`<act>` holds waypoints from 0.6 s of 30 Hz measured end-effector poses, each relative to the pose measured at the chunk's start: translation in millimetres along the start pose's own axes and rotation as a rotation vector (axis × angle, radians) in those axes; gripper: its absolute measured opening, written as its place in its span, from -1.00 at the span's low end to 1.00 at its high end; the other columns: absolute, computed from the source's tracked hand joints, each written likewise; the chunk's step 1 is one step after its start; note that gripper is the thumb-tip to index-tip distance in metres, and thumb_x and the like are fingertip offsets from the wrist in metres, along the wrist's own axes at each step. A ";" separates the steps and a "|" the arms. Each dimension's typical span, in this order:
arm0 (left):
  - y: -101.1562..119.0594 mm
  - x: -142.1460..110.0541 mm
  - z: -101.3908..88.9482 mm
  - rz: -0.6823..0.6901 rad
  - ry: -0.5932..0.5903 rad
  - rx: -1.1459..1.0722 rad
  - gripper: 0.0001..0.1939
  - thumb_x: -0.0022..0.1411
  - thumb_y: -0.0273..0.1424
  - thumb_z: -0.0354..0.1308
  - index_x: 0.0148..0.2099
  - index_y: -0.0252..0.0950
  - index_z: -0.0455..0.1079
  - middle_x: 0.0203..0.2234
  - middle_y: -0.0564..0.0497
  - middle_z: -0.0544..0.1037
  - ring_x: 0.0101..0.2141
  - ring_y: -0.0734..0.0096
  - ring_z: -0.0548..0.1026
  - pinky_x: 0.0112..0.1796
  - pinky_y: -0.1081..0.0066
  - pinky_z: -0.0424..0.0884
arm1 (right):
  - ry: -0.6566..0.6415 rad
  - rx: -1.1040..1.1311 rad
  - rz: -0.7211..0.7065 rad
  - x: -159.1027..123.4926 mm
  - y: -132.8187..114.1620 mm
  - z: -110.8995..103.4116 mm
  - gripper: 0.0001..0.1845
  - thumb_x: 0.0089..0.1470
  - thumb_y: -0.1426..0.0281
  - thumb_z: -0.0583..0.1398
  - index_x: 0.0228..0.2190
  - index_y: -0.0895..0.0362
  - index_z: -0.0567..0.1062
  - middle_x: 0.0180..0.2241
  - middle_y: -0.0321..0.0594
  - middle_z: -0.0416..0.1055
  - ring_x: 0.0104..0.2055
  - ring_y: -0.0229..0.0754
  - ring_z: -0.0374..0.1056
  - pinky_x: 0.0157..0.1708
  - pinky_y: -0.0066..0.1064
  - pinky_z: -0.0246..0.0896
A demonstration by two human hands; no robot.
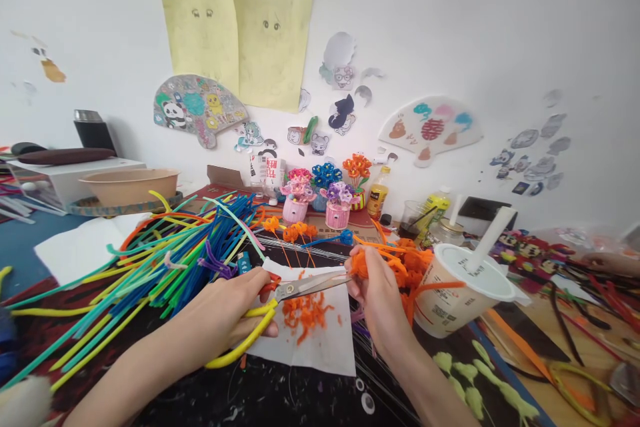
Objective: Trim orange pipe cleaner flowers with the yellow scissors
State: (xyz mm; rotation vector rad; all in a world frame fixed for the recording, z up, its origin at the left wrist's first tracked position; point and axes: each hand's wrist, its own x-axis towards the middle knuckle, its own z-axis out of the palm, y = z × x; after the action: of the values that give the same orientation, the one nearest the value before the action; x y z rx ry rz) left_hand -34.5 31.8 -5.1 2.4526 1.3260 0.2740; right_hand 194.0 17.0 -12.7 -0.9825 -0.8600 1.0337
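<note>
My left hand [243,303] is closed around the handles of a pair of scissors [315,285] with yellow and red grips. The blades point right, close to the fingertips of my right hand [375,297]. Pinched in that hand is a fuzzy orange pipe cleaner piece [361,263]; its exact shape is partly hidden by the fingers. Below the blades, orange fuzz clippings [306,317] lie scattered on a white sheet of paper [325,357]. More orange pipe cleaner pieces [413,267] are bunched just right of my right hand.
Many coloured pipe cleaners [185,260] spread across the left. A lidded cup with a straw [445,307] stands close by my right forearm. Small flower pots [337,213] and a bottle [379,193] line the back. Another person's hand [607,261] shows at far right.
</note>
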 end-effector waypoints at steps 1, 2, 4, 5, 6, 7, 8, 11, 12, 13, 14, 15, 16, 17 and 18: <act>-0.7 -0.3 0.9 0.000 -0.001 -0.001 -0.68 0.18 -0.06 0.08 -0.26 -0.20 0.21 -0.40 0.07 0.53 -0.42 0.34 0.48 -0.45 0.46 0.20 | -0.003 0.015 0.009 0.0 0.0 0.2 -0.67 0.06 0.07 0.13 -0.39 0.09 0.36 -0.55 -0.37 0.28 -0.66 -0.38 -0.03 -0.63 -0.46 -0.20; -1.3 -0.5 1.7 0.000 -0.002 0.003 -0.68 0.18 -0.05 0.08 -0.26 -0.20 0.20 -0.40 0.06 0.54 -0.41 0.33 0.49 -0.45 0.45 0.21 | -0.005 0.029 0.017 -0.2 -0.1 0.5 -0.67 0.05 0.06 0.14 -0.39 0.09 0.36 -0.55 -0.37 0.28 -0.66 -0.38 -0.03 -0.63 -0.47 -0.22; -2.6 -0.5 3.4 0.007 -0.002 0.017 -0.68 0.19 -0.05 0.07 -0.27 -0.20 0.20 -0.40 0.05 0.54 -0.41 0.31 0.50 -0.45 0.44 0.22 | -0.012 0.048 0.036 -1.1 -0.9 1.4 -0.66 0.03 0.06 0.16 -0.39 0.09 0.36 -0.55 -0.37 0.28 -0.66 -0.39 -0.02 -0.63 -0.47 -0.23; -3.5 -0.3 4.4 0.012 0.004 0.024 -0.68 0.20 -0.05 0.06 -0.28 -0.20 0.20 -0.40 0.05 0.54 -0.41 0.31 0.50 -0.44 0.44 0.22 | -0.015 0.054 0.042 -1.7 -1.4 1.8 -0.67 0.02 0.07 0.16 -0.40 0.09 0.36 -0.56 -0.37 0.28 -0.66 -0.39 -0.02 -0.63 -0.47 -0.22; -4.7 0.0 5.6 0.022 0.013 0.026 -0.68 0.21 -0.05 0.05 -0.28 -0.21 0.20 -0.40 0.04 0.53 -0.41 0.31 0.50 -0.44 0.44 0.22 | -0.017 0.058 0.047 -2.3 -2.0 2.1 -0.67 0.02 0.07 0.16 -0.40 0.09 0.36 -0.56 -0.36 0.28 -0.66 -0.39 -0.01 -0.63 -0.47 -0.21; -6.1 0.5 7.0 0.034 0.021 0.027 -0.68 0.22 -0.05 0.04 -0.28 -0.21 0.20 -0.39 0.03 0.53 -0.41 0.32 0.49 -0.44 0.44 0.22 | -0.020 0.062 0.050 -2.9 -2.5 2.3 -0.67 0.02 0.07 0.16 -0.40 0.09 0.36 -0.56 -0.36 0.28 -0.66 -0.38 -0.01 -0.64 -0.47 -0.20; -7.7 1.1 8.5 0.050 0.031 0.027 -0.68 0.23 -0.05 0.03 -0.28 -0.21 0.20 -0.38 0.03 0.53 -0.41 0.33 0.49 -0.44 0.44 0.21 | -0.022 0.066 0.053 -3.4 -2.9 2.3 -0.67 0.02 0.07 0.17 -0.40 0.08 0.36 -0.56 -0.36 0.28 -0.66 -0.38 0.00 -0.64 -0.46 -0.19; -12.2 2.6 12.5 0.076 0.043 0.035 -0.67 0.25 -0.05 -0.01 -0.28 -0.21 0.21 -0.38 0.03 0.52 -0.43 0.36 0.47 -0.45 0.45 0.19 | -0.031 0.077 0.052 -4.0 -3.2 2.0 -0.67 0.02 0.07 0.17 -0.41 0.09 0.36 -0.56 -0.35 0.28 -0.66 -0.38 0.01 -0.64 -0.46 -0.17; -13.0 3.0 13.1 0.075 0.039 0.037 -0.67 0.26 -0.04 -0.02 -0.29 -0.21 0.21 -0.39 0.04 0.52 -0.45 0.37 0.46 -0.47 0.45 0.17 | -0.033 0.079 0.050 -4.0 -3.2 1.8 -0.67 0.02 0.07 0.18 -0.41 0.09 0.36 -0.56 -0.35 0.28 -0.67 -0.38 0.01 -0.64 -0.46 -0.17; -13.3 3.2 13.3 0.070 0.035 0.036 -0.67 0.26 -0.04 -0.02 -0.31 -0.21 0.21 -0.40 0.04 0.51 -0.46 0.38 0.45 -0.48 0.45 0.16 | -0.034 0.080 0.049 -4.0 -3.3 1.7 -0.67 0.01 0.07 0.18 -0.41 0.09 0.36 -0.55 -0.35 0.28 -0.67 -0.38 0.01 -0.64 -0.46 -0.17; -13.0 3.3 12.9 0.067 0.032 0.033 -0.67 0.25 -0.05 -0.01 -0.32 -0.21 0.21 -0.42 0.05 0.51 -0.47 0.39 0.44 -0.48 0.45 0.14 | -0.033 0.081 0.050 -3.9 -3.6 1.8 -0.67 0.00 0.07 0.18 -0.41 0.09 0.36 -0.55 -0.35 0.29 -0.67 -0.39 0.00 -0.64 -0.47 -0.18; -12.3 3.3 12.2 0.069 0.030 0.032 -0.68 0.25 -0.05 0.01 -0.33 -0.21 0.21 -0.44 0.06 0.50 -0.49 0.40 0.42 -0.49 0.45 0.12 | -0.030 0.082 0.053 -3.9 -4.0 1.9 -0.66 0.00 0.07 0.18 -0.41 0.09 0.36 -0.55 -0.35 0.29 -0.67 -0.39 0.00 -0.64 -0.47 -0.18; -11.1 3.2 11.1 0.074 0.032 0.033 -0.68 0.24 -0.06 0.02 -0.35 -0.21 0.21 -0.46 0.07 0.48 -0.50 0.41 0.40 -0.50 0.45 0.11 | -0.028 0.084 0.058 -3.9 -4.6 2.2 -0.65 -0.02 0.06 0.19 -0.41 0.09 0.36 -0.55 -0.35 0.29 -0.67 -0.39 -0.01 -0.64 -0.47 -0.19; -9.6 3.1 9.9 0.079 0.037 0.037 -0.68 0.23 -0.07 0.03 -0.36 -0.21 0.21 -0.48 0.08 0.46 -0.51 0.42 0.38 -0.50 0.45 0.09 | -0.027 0.086 0.064 -3.9 -5.2 2.5 -0.64 -0.03 0.05 0.19 -0.40 0.09 0.35 -0.56 -0.35 0.28 -0.66 -0.39 -0.02 -0.64 -0.47 -0.20; -7.9 3.1 8.6 0.080 0.039 0.043 -0.67 0.22 -0.06 0.03 -0.37 -0.21 0.20 -0.50 0.09 0.44 -0.53 0.42 0.36 -0.51 0.44 0.06 | -0.027 0.089 0.069 -4.0 -5.8 2.8 -0.64 -0.04 0.05 0.20 -0.40 0.09 0.35 -0.56 -0.36 0.27 -0.66 -0.39 -0.02 -0.63 -0.47 -0.21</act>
State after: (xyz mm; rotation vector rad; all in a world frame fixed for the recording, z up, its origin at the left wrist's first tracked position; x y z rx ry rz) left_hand -36.1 36.6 -16.0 2.5521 1.2636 0.3183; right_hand 191.9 12.8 -6.8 -0.9300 -0.8002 1.1365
